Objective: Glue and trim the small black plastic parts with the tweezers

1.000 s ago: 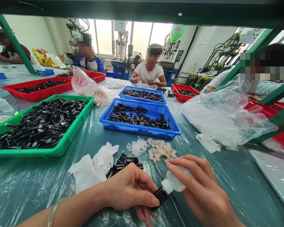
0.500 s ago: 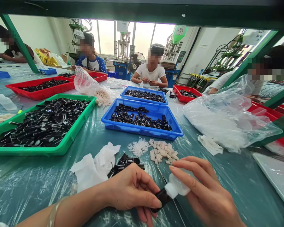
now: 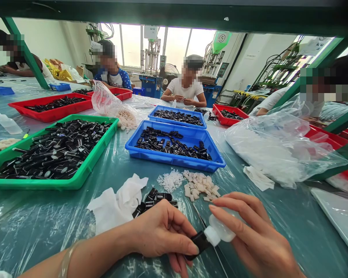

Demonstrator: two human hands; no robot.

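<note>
Low in the view, my left hand (image 3: 165, 233) pinches a small black plastic part (image 3: 201, 242) between thumb and fingers. My right hand (image 3: 255, 231) is closed round a translucent squeeze bottle (image 3: 224, 227), tipped so that its white cap meets the far end of the black part. Whether anything flows from the nozzle is hidden. Beneath the hands a thin metal tool, perhaps tweezers (image 3: 199, 214), lies on the plastic-covered table. Several more black parts (image 3: 158, 197) lie just beyond my left hand, beside a crumpled white cloth (image 3: 118, 200).
Small white bits (image 3: 170, 180) and beige pieces (image 3: 201, 184) lie in piles ahead. Behind them stands a blue tray (image 3: 174, 159) of black parts; a fuller green tray (image 3: 75, 183) is at left. A clear plastic bag (image 3: 281, 143) lies right. Several people sit across the table.
The bottle and my right hand have shifted very slightly to the right, along with the whole view. Both hands keep their hold.
</note>
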